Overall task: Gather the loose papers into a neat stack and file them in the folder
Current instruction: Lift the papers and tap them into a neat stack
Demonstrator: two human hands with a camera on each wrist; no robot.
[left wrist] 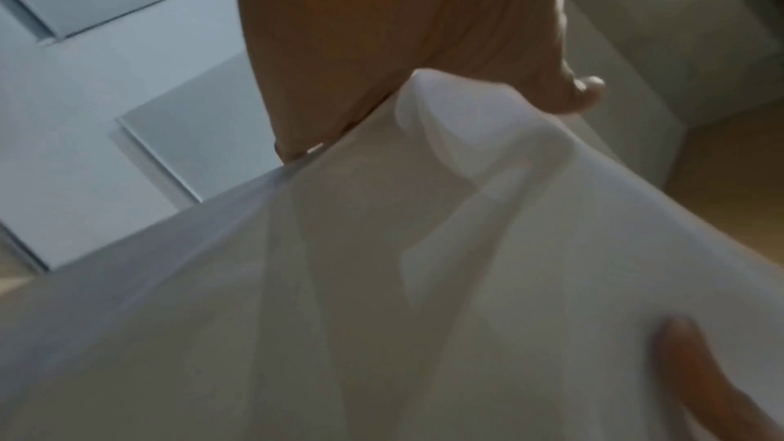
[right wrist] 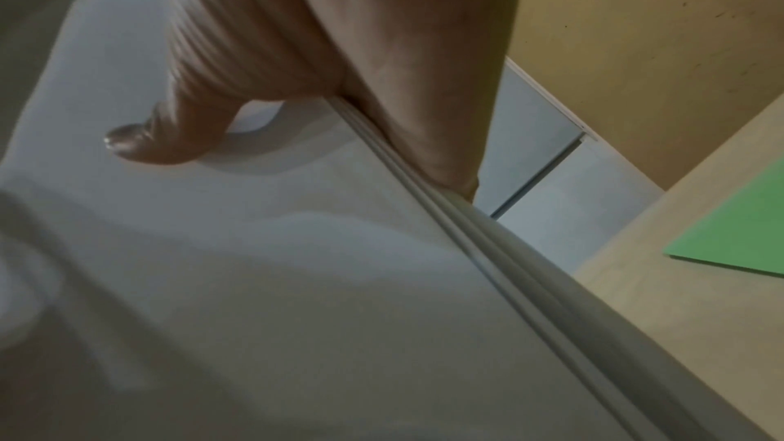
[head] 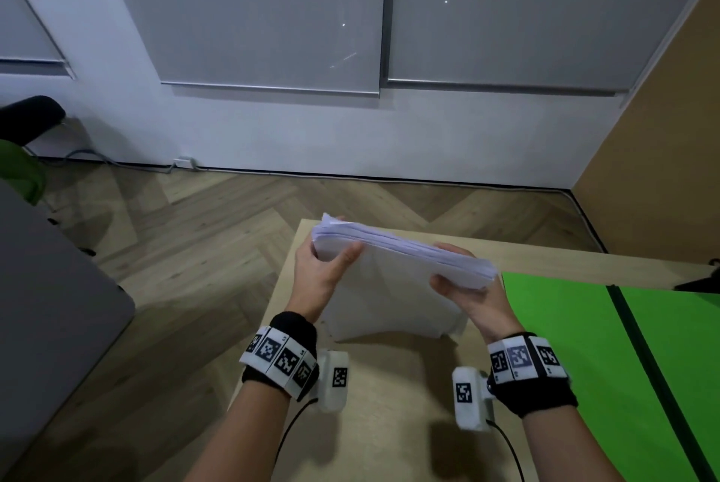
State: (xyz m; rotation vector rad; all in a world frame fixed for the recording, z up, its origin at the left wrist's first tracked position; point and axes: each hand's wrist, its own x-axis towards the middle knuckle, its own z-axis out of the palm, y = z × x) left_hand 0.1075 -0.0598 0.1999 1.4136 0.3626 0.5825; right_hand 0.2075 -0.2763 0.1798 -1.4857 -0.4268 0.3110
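A thick stack of white papers (head: 393, 286) stands on its long edge on the wooden table (head: 389, 403), tilted toward me. My left hand (head: 323, 267) grips its upper left corner, thumb on the near face. My right hand (head: 463, 294) grips the upper right corner the same way. In the left wrist view the paper stack (left wrist: 382, 280) fills the frame under my left hand (left wrist: 403, 62). The right wrist view shows the stack's edge (right wrist: 488, 264) held by my right hand (right wrist: 339, 62). A green folder (head: 607, 357) lies open flat on the table to the right; its corner (right wrist: 738, 240) shows in the right wrist view.
The table's left edge (head: 272, 325) drops to a herringbone wood floor (head: 175, 247). A grey surface (head: 46, 306) sits at far left. A white wall (head: 311, 130) is ahead and a tan partition (head: 662, 169) stands at right. A dark object (head: 701, 281) lies at the table's far right.
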